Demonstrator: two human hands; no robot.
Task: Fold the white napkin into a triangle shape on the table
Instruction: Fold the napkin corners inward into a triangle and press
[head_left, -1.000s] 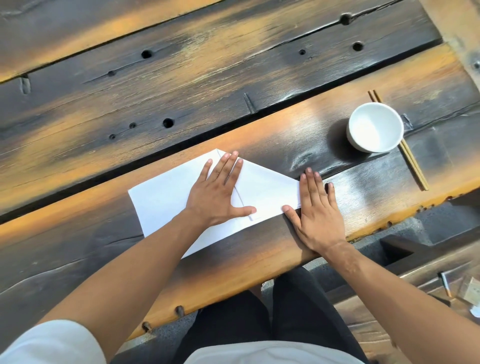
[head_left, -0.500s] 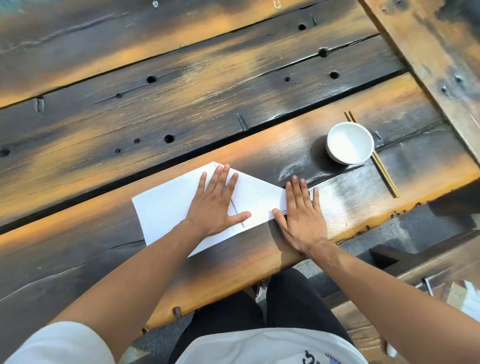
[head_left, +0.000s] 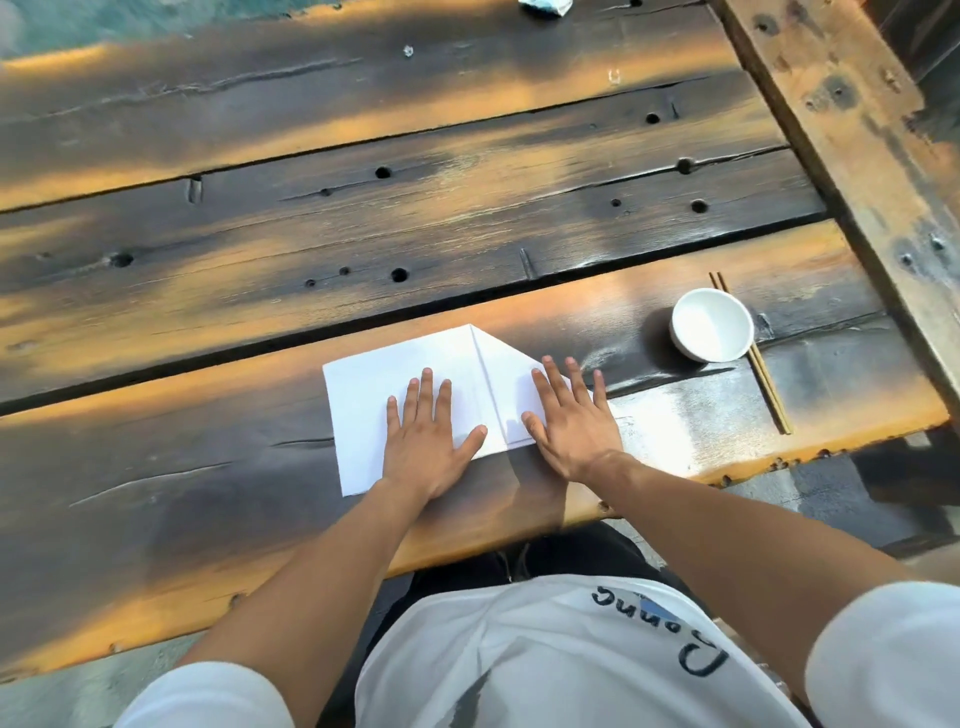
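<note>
The napkin (head_left: 410, 369) is laid flat on the near plank of the worktop (head_left: 467, 218), close to the front edge. Its right part has been folded into a triangular flap whose slanted edge runs from a peak at the far side down to the right; a straight crease is seen from that peak toward the near edge.

The left hand (head_left: 423, 441) is pressed flat on the middle of the napkin — fingers straight and slightly spread, thumb stretched out to the right, nothing gripped. The right hand (head_left: 571, 423) is likewise laid flat with straight fingers; its thumb and inner fingers are set on the folded flap, while the outer fingers and the heel of the palm rest on the bare wood just beside the napkin's right corner.

Well apart to the right, a white bowl (head_left: 712, 332) is stood on the same plank, and a pair of chopsticks (head_left: 756, 361) is laid just beside it — partly hidden behind its rim. A small crumpled scrap (head_left: 545, 7) is seen at the far edge.
</note>
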